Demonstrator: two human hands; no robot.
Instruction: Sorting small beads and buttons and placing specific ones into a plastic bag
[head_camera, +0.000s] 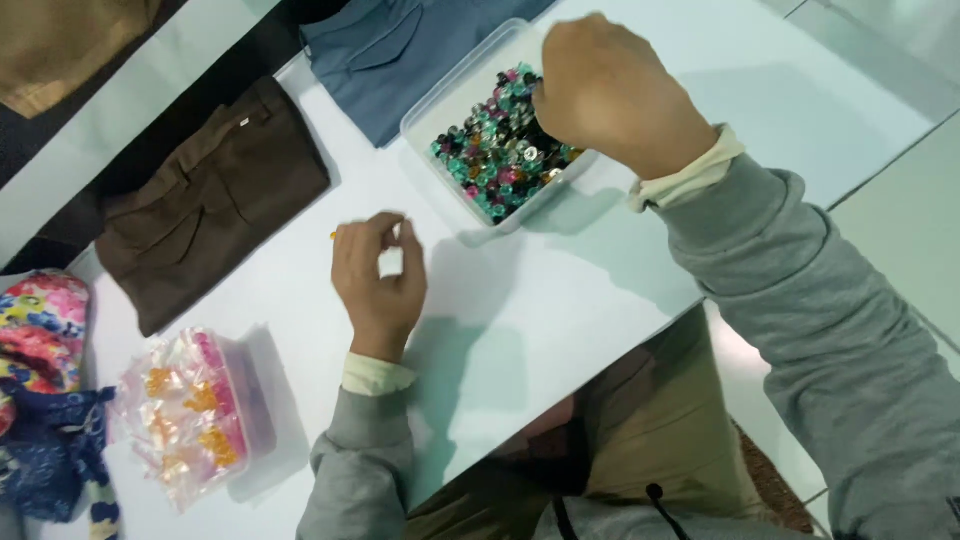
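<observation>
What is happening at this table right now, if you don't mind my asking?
A person in a grey sweater sits at a white table. The right hand reaches into a clear plastic box full of mixed coloured beads. The left hand hovers above the table, pinching something small and orange. Folded brown trousers, a blue garment and a bag of small orange and pink pieces lie nearby.

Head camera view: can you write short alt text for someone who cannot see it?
A person's right hand reaches into a clear plastic box of mixed coloured beads on a white table, while the left hand pinches something small and orange. Folded brown trousers lie nearby.
</observation>
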